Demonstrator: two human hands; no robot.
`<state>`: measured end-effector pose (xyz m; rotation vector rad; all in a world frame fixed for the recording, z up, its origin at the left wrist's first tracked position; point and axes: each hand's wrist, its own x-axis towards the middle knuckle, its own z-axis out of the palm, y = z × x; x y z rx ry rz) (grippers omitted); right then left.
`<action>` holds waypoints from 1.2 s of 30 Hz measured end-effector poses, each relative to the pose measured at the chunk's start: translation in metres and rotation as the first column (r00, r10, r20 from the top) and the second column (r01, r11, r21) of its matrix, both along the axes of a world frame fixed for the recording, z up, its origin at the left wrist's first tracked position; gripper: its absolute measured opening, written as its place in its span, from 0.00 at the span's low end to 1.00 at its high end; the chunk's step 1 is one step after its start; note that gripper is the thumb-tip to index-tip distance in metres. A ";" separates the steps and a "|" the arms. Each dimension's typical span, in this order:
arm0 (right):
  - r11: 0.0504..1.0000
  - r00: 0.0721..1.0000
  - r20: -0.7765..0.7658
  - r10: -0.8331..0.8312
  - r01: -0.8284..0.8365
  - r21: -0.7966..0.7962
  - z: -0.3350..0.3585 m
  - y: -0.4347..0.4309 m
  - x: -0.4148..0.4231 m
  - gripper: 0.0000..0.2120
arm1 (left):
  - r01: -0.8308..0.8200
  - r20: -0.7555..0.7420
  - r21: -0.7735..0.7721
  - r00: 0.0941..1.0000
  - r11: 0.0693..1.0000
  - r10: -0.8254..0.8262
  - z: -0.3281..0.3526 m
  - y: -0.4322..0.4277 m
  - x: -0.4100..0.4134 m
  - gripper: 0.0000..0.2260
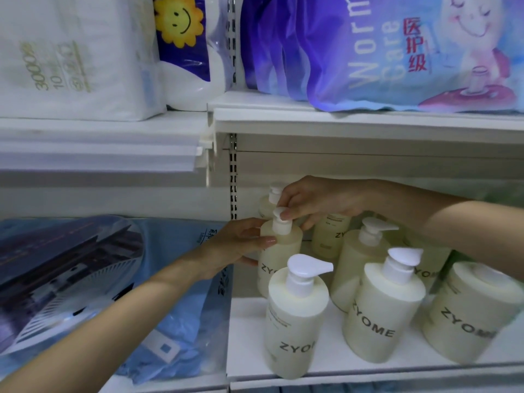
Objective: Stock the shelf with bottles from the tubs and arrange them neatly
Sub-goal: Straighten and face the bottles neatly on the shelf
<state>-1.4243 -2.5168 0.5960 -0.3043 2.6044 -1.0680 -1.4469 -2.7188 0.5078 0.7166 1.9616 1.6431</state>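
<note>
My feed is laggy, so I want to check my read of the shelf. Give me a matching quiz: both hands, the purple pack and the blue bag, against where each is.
1 left hand
2 right hand
3 purple pack
4 blue bag

a on the upper shelf
b pinches the pump of the held bottle
c left of the stocked bottles
d grips the held bottle's body

Pairs: 1-d, 2-b, 3-a, 4-c
</note>
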 end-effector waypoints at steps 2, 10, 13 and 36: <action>1.000 1.000 0.004 0.002 -0.002 -0.005 0.000 -0.001 0.002 0.07 | -0.008 0.005 -0.001 1.000 1.000 0.008 0.000 0.000 0.000 0.22; 1.000 1.000 0.011 0.010 -0.010 0.023 0.003 -0.001 0.004 0.07 | -0.033 0.016 -0.006 0.999 0.999 0.033 0.000 0.002 0.004 0.22; 1.000 1.000 0.011 0.006 -0.007 0.028 0.003 -0.001 0.005 0.09 | -0.036 0.023 0.001 0.999 0.999 0.036 0.000 0.003 0.006 0.17; 0.967 0.984 -0.146 -0.102 0.133 0.218 0.047 0.080 0.082 0.12 | -0.131 -0.406 0.068 0.902 0.989 0.147 0.081 0.019 0.018 0.18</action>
